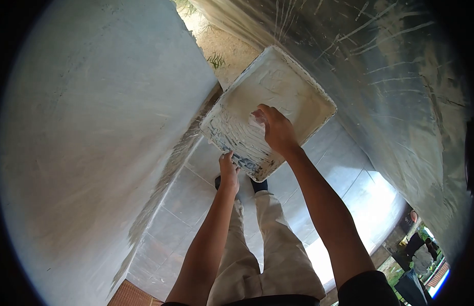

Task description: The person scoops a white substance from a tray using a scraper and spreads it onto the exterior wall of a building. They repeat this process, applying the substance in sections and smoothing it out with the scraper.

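Observation:
A shallow rectangular paint tray [305, 79], crusted along its rim, is held up in front of me at a tilt. Thick off-white paste [237, 120] coats its inside, with ridged streaks and dark patches near the lower left. My left hand [228, 171] grips the tray's near left edge, the thumb over the rim and the other fingers partly hidden below. Over the tray's middle, my right hand [279, 130] is closed on a small pale, pinkish, paste-smeared piece [257, 118]. Its kind I cannot make out, and the fingers hide part of it.
A smooth grey wall [94, 127] rises close on the left. Plastic sheeting [390, 92] with whitish streaks hangs on the right. Grey sheeting over tiles covers the floor [181, 204] around my feet. Sandy ground [224, 46] shows beyond the tray; dark bundled items [420, 255] lie lower right.

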`<control>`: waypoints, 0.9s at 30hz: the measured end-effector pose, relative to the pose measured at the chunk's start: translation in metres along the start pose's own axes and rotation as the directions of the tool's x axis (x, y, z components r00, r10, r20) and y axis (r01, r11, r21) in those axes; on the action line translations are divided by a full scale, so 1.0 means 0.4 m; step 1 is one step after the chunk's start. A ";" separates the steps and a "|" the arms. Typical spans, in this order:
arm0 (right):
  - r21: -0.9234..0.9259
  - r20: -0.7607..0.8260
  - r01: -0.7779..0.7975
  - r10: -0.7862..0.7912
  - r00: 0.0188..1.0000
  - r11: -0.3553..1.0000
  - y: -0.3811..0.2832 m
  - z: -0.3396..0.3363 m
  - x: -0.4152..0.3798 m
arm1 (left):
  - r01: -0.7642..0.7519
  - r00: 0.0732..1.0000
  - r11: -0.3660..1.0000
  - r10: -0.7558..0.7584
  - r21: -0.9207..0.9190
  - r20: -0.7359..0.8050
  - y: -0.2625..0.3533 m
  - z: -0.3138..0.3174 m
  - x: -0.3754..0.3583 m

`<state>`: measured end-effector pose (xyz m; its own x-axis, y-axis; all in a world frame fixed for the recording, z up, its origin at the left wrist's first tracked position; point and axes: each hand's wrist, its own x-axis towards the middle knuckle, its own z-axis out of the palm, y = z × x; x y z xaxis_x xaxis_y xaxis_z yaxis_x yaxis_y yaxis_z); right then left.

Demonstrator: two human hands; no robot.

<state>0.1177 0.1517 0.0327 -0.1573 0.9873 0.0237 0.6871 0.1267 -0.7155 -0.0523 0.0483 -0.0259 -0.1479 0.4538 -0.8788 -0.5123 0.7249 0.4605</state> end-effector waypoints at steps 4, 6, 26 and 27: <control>-0.065 0.070 0.133 -0.129 0.989 0.989 -0.029 0.042 0.074 | -0.003 1.000 1.000 0.002 -0.021 -0.027 0.014 0.004 -0.017; -0.078 0.080 0.169 -0.163 0.983 0.982 -0.031 0.057 0.101 | -0.018 1.000 0.999 0.017 -0.038 -0.017 0.018 0.007 -0.022; 0.016 0.212 0.044 -0.047 0.976 0.999 -0.016 0.108 0.041 | -0.004 1.000 0.998 0.005 -0.058 0.017 -0.011 -0.024 -0.026; 0.071 0.214 0.040 -0.054 0.975 0.997 -0.022 0.108 0.018 | -0.012 0.999 0.998 0.014 -0.062 0.030 -0.011 -0.024 -0.025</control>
<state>0.0799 0.1536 0.0089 -0.3421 0.9356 -0.0873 0.6282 0.1586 -0.7617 -0.0566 0.0357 -0.0204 -0.1292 0.4795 -0.8680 -0.5621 0.6857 0.4625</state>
